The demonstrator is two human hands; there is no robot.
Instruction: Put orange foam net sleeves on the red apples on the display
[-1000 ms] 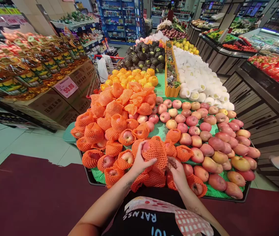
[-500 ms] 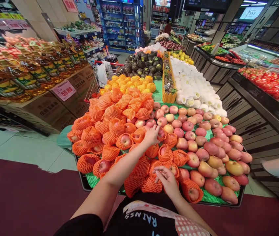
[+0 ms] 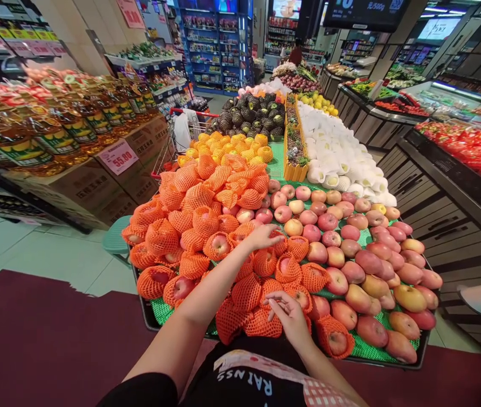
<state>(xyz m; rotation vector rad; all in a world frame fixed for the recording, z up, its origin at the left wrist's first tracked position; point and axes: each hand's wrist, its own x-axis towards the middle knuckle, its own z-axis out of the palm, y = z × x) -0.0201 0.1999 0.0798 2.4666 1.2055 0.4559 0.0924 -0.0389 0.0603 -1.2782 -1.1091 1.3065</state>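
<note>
My left hand (image 3: 262,236) reaches out over the pile, its fingers stretched to the right. They lie over an apple in orange foam net (image 3: 280,244), and whether they touch it I cannot tell. Closer to my body, my right hand (image 3: 289,317) hovers with loosely bent fingers apart and no fruit between them. Below and beside it are netted apples (image 3: 262,322). Bare red and yellow apples (image 3: 336,257) lie in rows to the right. One netted apple (image 3: 334,337) sits at the front edge, right of my right hand.
The fruit stands on a green-lined display with a black rim (image 3: 422,350). Behind are netted orange fruits (image 3: 227,148), dark netted fruits (image 3: 251,116) and white-wrapped fruits (image 3: 337,150). Oil bottles (image 3: 62,135) stand on boxes at left, near a green stool (image 3: 117,240) and a shopping cart (image 3: 172,144).
My left hand has flattened, its fingers now stretching to the right instead of bending down over the netted apple. My right hand keeps its pose. The view has shifted slightly.
</note>
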